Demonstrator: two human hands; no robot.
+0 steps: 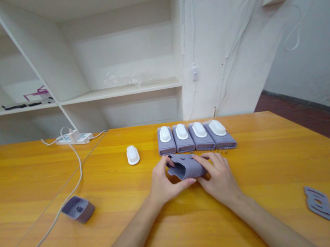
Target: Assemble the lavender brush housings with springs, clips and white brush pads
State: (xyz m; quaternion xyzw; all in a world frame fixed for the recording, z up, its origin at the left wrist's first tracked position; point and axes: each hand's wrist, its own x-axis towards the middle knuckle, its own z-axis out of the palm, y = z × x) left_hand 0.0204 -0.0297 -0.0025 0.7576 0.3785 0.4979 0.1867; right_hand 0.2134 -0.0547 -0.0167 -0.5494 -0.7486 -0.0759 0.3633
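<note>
Orange bench (33,170) ran wide; a dark object at its right edge was cut off. Left hand (162,185) and right hand (220,177) both clasped a grey housing (187,169) mid-bench, fingers hiding its lower side.

A wooden table (35,183) fills the lower view. At twelve o'clock on it sits a row of four grey cases (195,137), side by side and touching, each topped with a white cap. Just beside them toward nine o'clock lies a loose white cap (132,154). At ten o'clock a power strip (74,138) rests by the far edge, its white cable (69,196) trailing toward seven o'clock past a small grey tray (78,209). At four o'clock lies a flat grey plate (319,203). Behind stand white shelves (121,91).
</note>
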